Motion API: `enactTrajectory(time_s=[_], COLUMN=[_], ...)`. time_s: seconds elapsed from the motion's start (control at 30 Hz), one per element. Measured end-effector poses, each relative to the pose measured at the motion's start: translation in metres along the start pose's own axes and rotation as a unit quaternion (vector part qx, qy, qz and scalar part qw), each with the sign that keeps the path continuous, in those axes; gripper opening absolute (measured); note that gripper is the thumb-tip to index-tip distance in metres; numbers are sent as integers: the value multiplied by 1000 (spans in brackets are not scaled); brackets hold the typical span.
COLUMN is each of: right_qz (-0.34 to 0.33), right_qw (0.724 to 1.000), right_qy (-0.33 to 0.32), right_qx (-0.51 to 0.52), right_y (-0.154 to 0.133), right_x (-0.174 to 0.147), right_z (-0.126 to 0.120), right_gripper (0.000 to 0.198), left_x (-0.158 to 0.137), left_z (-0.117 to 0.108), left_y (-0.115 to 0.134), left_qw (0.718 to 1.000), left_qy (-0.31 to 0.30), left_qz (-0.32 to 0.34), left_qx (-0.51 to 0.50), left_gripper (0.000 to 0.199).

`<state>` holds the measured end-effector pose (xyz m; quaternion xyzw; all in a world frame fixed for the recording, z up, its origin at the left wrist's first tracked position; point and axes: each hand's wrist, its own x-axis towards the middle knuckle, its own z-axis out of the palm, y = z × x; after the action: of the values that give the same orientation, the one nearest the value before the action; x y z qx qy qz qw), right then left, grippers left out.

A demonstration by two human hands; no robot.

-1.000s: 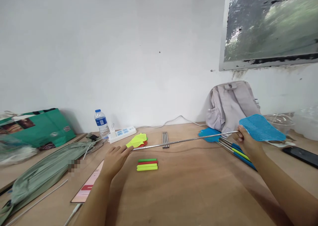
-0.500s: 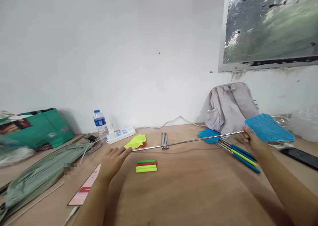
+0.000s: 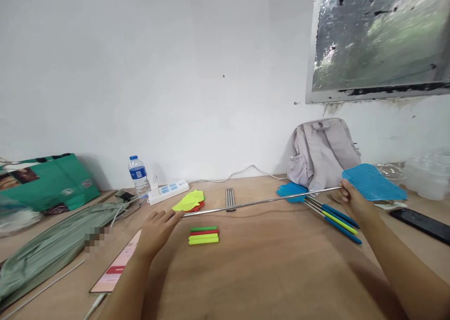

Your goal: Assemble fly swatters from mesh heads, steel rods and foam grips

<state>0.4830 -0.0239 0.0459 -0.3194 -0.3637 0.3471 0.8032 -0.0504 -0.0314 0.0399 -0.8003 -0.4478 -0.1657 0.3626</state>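
A fly swatter with a long, thin metal telescopic rod point(image 3: 253, 203) is stretched out between my hands above the table. My left hand point(image 3: 159, 230) is closed around the rod's left end; any handle there is hidden by the palm. At the other end my right hand point(image 3: 353, 200) pinches the rod just beside the blue mesh swatter head point(image 3: 374, 182). Below the right part of the rod lie several swatters with blue and yellow-green handles point(image 3: 339, 219) and blue heads point(image 3: 291, 192). Several short coloured handles point(image 3: 204, 235) lie in a row nearer me.
Several short metal rods point(image 3: 230, 199) and a pile of yellow and red swatter heads point(image 3: 190, 200) lie mid-table. Around them are a power strip point(image 3: 168, 192), a water bottle point(image 3: 138, 174), a lit phone point(image 3: 117, 266), a dark phone point(image 3: 422, 222), a backpack point(image 3: 323, 151) and a green bag point(image 3: 66, 182).
The whole view has shifted slightly, with things appearing a little further left. Both hands keep their hold on the swatter, and its rod looks about equally long.
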Motion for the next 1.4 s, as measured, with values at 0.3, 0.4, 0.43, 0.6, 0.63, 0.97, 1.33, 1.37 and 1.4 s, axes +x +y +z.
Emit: enactTrajectory(time_s=[0.3, 0.4, 0.43, 0.6, 0.63, 0.97, 1.33, 1.37, 1.4], right_qz=[19, 3, -3, -30, -39, -84, -79, -81, -83], right_qw=[997, 996, 995, 991, 990, 982, 979, 977, 975], right_qy=[16, 43, 52, 95, 106, 153, 174, 183, 191], right_qx=[70, 82, 85, 85, 82, 76, 73, 78, 84], right_y=[20, 31, 34, 40, 40, 25, 10, 8, 6], right_x=[-7, -9, -9, -7, -7, -3, -5, -5, -4], right_z=[9, 13, 13, 7, 5, -1, 0, -1, -3], right_gripper=[33, 33, 31, 22, 22, 26, 27, 27, 28], left_x=[7, 11, 13, 19, 20, 26, 21, 20, 19], left_z=[3, 2, 3, 7, 7, 2, -8, -8, -8], left_y=[13, 25, 29, 41, 42, 41, 25, 23, 21], left_qw=[993, 984, 981, 976, 975, 959, 968, 970, 971], left_qy=[-24, -26, -20, 1, -2, -71, -56, -50, -47], left_qz=[-40, -55, -58, -66, -66, -62, -82, -82, -82], left_qx=[-105, -170, -185, -207, -210, -267, -229, -223, -221], left_gripper=[30, 28, 28, 30, 30, 31, 34, 35, 35])
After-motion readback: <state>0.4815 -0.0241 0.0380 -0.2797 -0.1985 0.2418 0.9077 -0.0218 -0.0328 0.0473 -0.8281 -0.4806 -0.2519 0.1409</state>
